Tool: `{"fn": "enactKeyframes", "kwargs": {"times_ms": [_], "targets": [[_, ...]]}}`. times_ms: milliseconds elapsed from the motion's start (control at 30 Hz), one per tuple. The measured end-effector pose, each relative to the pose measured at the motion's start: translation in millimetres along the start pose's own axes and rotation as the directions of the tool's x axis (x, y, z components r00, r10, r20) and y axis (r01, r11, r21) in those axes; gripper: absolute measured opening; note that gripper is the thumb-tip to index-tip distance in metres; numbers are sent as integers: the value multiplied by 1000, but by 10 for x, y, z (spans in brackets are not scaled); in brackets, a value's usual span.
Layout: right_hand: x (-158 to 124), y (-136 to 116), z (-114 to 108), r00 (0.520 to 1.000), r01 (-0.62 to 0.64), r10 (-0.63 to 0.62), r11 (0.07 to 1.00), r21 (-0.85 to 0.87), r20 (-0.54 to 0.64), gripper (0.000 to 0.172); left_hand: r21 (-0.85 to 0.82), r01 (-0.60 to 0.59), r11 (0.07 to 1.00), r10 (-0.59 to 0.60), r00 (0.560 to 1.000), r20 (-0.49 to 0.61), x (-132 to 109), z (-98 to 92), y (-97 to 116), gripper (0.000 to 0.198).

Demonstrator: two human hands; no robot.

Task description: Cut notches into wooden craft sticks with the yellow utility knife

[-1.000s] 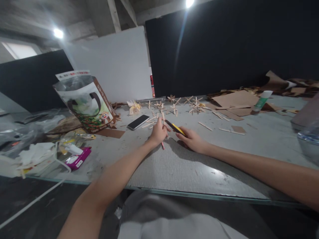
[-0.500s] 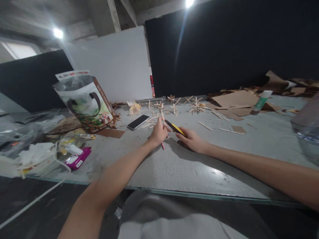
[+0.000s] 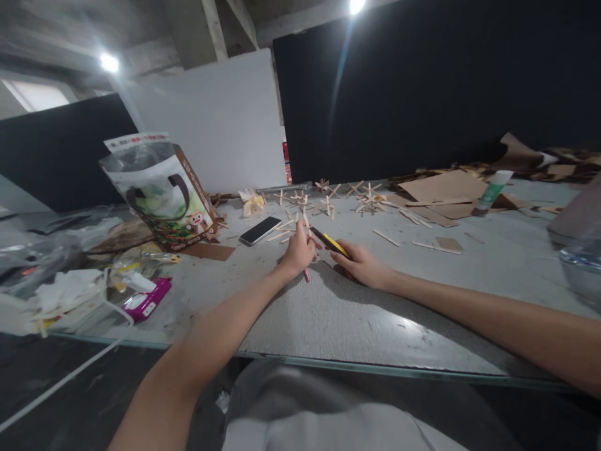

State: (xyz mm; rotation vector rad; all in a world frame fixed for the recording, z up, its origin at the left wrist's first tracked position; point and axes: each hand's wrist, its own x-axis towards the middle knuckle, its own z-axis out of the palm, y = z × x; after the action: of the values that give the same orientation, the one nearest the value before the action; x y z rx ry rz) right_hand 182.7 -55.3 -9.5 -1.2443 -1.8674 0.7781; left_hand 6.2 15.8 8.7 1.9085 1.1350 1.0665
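My left hand (image 3: 300, 249) is closed around a thin wooden stick (image 3: 306, 220), whose pale end sticks up past the fingers. Below that hand, the pinkish-red end of a slim object (image 3: 307, 275) shows; the rest is hidden. In my right hand (image 3: 361, 263) is a yellow and black utility knife (image 3: 335, 246), its front end pointing toward the stick and almost touching my left fingers. Whether the blade meets the wood cannot be made out. Just beyond my hands lie several loose wooden sticks (image 3: 280, 233) and small star-shaped stick pieces (image 3: 370, 202).
A phone (image 3: 261, 231) lies left of the sticks. Further left stand a printed bag (image 3: 164, 200) and a purple device (image 3: 148, 302) among plastic wrappings. Brown cardboard sheets (image 3: 441, 188), a glue stick (image 3: 495, 190) and a clear container (image 3: 582, 257) are at the right.
The stick and the knife have shifted very slightly at the fingertips. Both hands otherwise stay in the same place.
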Motion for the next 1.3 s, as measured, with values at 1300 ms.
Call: {"fn": "enactKeyframes", "kwargs": {"times_ms": [1300], "targets": [[2, -7, -3, 1000, 7, -7, 1000, 4, 22, 39, 1, -15, 1000, 15, 1000, -3, 11, 3, -28, 42]]}}
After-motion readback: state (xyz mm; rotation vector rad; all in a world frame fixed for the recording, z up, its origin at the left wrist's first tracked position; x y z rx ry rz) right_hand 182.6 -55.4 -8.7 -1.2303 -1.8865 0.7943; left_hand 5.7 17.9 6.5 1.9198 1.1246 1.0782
